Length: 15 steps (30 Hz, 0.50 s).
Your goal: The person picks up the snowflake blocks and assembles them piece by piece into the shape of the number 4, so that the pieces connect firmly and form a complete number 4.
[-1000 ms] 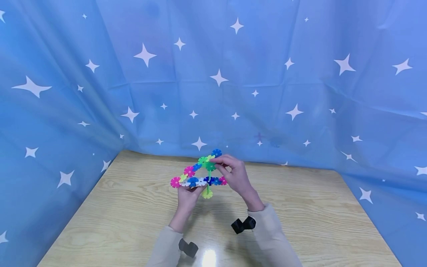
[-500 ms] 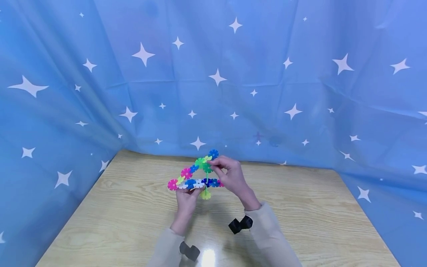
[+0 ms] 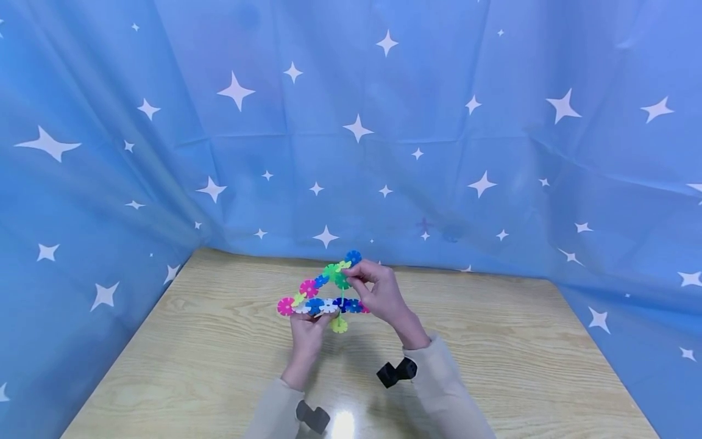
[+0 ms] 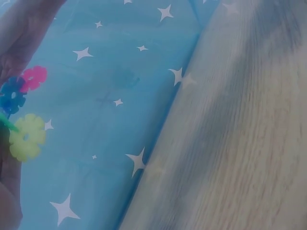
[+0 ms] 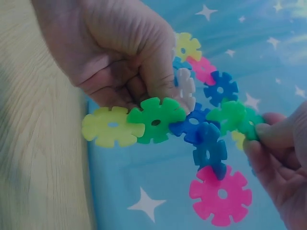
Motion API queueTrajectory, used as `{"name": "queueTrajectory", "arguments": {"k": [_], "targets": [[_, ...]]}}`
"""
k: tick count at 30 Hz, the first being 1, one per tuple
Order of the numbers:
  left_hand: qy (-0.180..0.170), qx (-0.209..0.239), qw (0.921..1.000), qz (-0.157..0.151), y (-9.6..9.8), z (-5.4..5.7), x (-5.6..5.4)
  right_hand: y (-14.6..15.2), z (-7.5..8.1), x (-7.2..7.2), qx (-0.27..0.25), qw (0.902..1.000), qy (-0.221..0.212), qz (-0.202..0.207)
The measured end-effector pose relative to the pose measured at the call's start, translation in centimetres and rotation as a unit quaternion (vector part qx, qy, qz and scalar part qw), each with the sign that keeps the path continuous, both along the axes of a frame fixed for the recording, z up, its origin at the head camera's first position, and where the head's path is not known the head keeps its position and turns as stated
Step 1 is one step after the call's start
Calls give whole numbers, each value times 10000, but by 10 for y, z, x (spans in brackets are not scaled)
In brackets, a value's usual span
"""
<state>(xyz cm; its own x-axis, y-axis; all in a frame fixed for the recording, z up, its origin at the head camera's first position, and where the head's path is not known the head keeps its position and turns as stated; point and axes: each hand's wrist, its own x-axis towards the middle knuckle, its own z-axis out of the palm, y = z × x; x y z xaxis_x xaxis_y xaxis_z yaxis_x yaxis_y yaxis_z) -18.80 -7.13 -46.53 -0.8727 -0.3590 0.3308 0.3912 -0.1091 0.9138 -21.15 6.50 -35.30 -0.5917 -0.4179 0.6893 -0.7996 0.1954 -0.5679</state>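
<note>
Above the table, both hands hold a structure of interlocking flower-shaped plastic discs [image 3: 309,288], in pink, yellow, green, blue and white. The left hand [image 3: 307,335] grips its lower row from below, near the white discs [image 3: 328,306]. In the right wrist view that hand's curled fingers lie behind a green disc [image 5: 156,120] and the white one. Between thumb and fingertips, the right hand [image 3: 379,292] pinches a green disc [image 5: 250,125] on the upper arm of the structure. A yellow disc [image 3: 339,325] hangs at the bottom, and a pink disc [image 5: 220,195] ends the lower row.
A wooden table [image 3: 493,353] lies under the hands. Blue cloth [image 3: 439,122] with white stars hangs behind it and at both sides. Black wrist cameras [image 3: 397,372] sit on the light sleeves [image 3: 446,384].
The structure and both hands have shifted slightly left and down in the head view. Both hands keep their hold on the discs.
</note>
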Motion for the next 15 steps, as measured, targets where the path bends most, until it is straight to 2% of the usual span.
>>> {"name": "queueTrajectory", "arguments": {"k": [8,15], "targets": [[-259,-213,9994,-57,0,4,-1,3,-3,-1,-69,9999,74,85],[-450,-436,9972,-420,0,11,-5,17,-9,-5,-449,9989,30,137]]}}
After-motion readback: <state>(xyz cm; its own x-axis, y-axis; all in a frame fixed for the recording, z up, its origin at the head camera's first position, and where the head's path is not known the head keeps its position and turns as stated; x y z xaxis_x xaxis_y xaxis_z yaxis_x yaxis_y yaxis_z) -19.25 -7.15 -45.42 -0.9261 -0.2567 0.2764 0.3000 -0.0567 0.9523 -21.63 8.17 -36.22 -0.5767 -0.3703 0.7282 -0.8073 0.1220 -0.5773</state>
